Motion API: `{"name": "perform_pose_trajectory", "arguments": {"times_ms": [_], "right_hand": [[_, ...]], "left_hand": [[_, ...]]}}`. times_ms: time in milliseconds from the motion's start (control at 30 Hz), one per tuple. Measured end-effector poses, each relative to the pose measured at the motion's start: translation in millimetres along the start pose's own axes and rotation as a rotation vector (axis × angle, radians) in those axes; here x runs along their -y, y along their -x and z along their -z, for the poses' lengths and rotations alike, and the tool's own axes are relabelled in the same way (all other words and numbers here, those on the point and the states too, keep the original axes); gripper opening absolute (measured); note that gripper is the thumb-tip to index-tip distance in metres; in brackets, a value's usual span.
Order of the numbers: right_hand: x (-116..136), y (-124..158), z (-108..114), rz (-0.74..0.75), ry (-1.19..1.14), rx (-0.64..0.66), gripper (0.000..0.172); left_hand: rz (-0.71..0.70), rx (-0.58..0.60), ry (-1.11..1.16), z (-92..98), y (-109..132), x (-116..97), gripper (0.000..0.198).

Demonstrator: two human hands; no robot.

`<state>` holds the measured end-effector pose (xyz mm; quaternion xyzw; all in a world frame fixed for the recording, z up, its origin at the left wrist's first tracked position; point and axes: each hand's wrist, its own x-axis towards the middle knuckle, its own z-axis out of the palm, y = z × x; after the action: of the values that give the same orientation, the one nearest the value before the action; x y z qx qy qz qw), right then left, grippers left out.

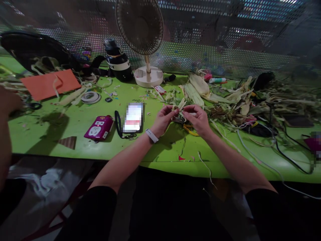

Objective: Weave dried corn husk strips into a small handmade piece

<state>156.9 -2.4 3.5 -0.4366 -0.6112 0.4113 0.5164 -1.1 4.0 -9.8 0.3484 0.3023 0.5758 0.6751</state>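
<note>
Both hands meet over the green table, pinching a small bundle of pale corn husk strips (182, 105) between them. My left hand (165, 117), with a pale watch band at the wrist, has thumb and fingers closed on the bundle's left side. My right hand (197, 118) grips its right side with bent fingers. Some of the bundle is hidden behind the fingertips. Just under the hands lie a dark metallic object, only partly visible, and something with a yellow handle (191, 130). Behind them rests a large pale green corn husk (197, 87).
A phone (133, 117) and purple power adapter (99, 128) lie left, near a tape roll (90, 97). A fan (148, 76) and black bottle (119, 63) stand behind. Dried husks (225, 107) and cables (250, 152) spread right. Another person's arm (6, 134) reaches in at left.
</note>
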Motion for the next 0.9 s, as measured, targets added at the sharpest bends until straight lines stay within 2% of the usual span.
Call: {"name": "perform_pose_trajectory", "arguments": {"times_ms": [100,167,367,500,633,733,800,900], "right_hand": [[1.4,-2.1,5.4,-0.054,-0.170,0.064,0.032],[0.6,-4.1,8.2,-0.061,-0.221,0.077,0.029],[-3.2,-12.7,10.9,0.002,-0.182,-0.013,0.027],[-1.6,-14.4,11.4,0.175,-0.075,-0.054,0.021],[-0.3,-10.2,10.7,0.363,0.122,-0.034,0.015],[1.9,-6.3,10.4,0.448,0.247,-0.039,0.012],[5.9,-4.2,10.9,0.418,0.274,-0.023,0.012],[13.7,-2.4,12.1,0.210,0.177,0.092,0.019]], "left_hand": [[0.051,-0.023,0.072,0.6,-1.5,-5.5,0.024],[0.066,-0.022,0.097,0.7,-2.1,-7.8,0.022],[0.093,-0.023,0.106,1.9,-2.6,-9.3,0.021],[0.082,-0.018,0.058,2.5,-1.9,-9.4,0.021],[0.042,-0.008,-0.028,2.3,-1.2,-8.0,0.020],[0.034,0.011,-0.091,2.1,-1.0,-6.3,0.024],[0.023,0.024,-0.127,2.1,-1.0,-5.0,0.027],[0.000,0.055,-0.163,2.5,-1.1,-3.3,0.029]]}}
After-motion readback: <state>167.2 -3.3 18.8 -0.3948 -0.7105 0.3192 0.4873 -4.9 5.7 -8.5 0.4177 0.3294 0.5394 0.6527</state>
